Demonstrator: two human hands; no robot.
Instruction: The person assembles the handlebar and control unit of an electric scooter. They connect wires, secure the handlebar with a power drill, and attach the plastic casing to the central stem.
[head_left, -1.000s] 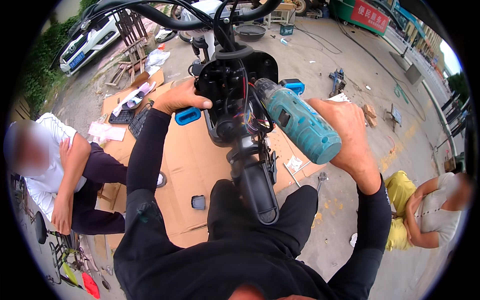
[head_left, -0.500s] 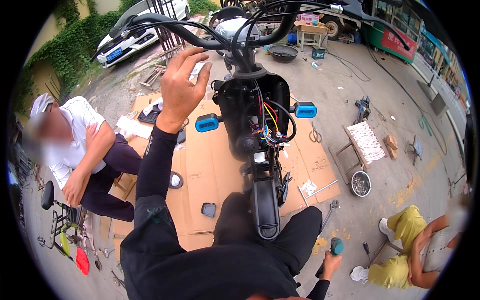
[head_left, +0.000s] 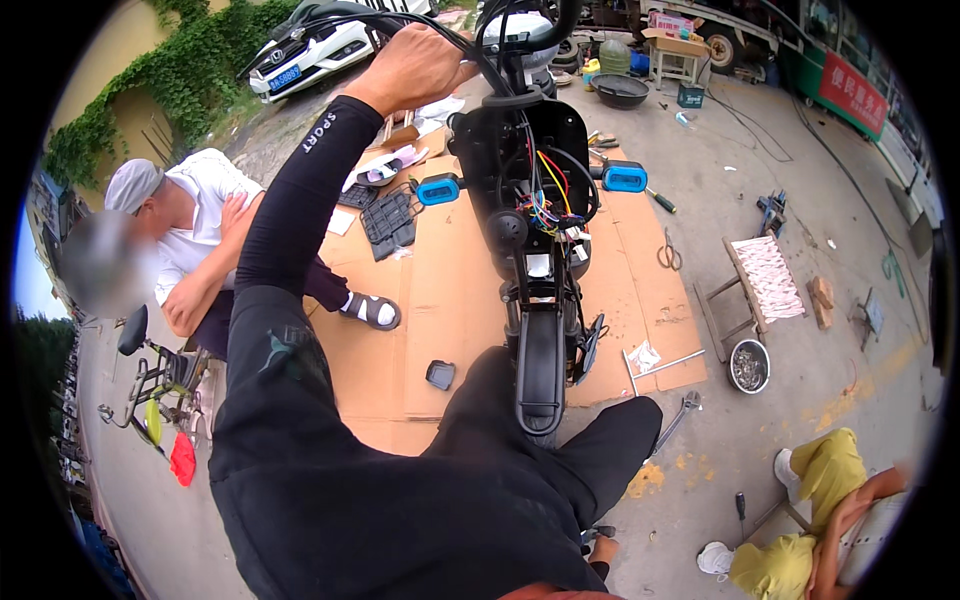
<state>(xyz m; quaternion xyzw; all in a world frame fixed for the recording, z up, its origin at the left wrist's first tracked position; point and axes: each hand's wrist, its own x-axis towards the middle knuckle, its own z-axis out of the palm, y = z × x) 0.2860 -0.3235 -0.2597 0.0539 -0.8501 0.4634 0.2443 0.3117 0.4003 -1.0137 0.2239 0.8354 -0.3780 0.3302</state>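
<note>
My left hand [head_left: 420, 68] is closed round the handlebar [head_left: 548, 38] of an electric scooter, beside its black cables. Below the bar, the scooter's front body [head_left: 480, 170] is open, and coloured wires [head_left: 545, 205] hang out of it. Two blue-faced lights [head_left: 438, 189] stick out at its sides. The long black rear frame [head_left: 541, 365] points toward me between my knees. Low in the picture, my right hand [head_left: 603, 550] is partly cut off by my clothing. Its fingers are curled at a dark tool, a cordless drill [head_left: 597, 534], of which little shows.
Flattened cardboard [head_left: 450, 300] lies under the scooter, with a black tool case [head_left: 390, 220] on it. At right are scissors [head_left: 669, 252], a woven stool [head_left: 765, 280], a bowl of small parts [head_left: 748, 366] and a wrench [head_left: 680, 420]. One person sits on each side.
My left hand has moved up and right from open air onto the handlebar. My right hand has drawn back down and left with the drill, now mostly out of sight. The view has shifted.
</note>
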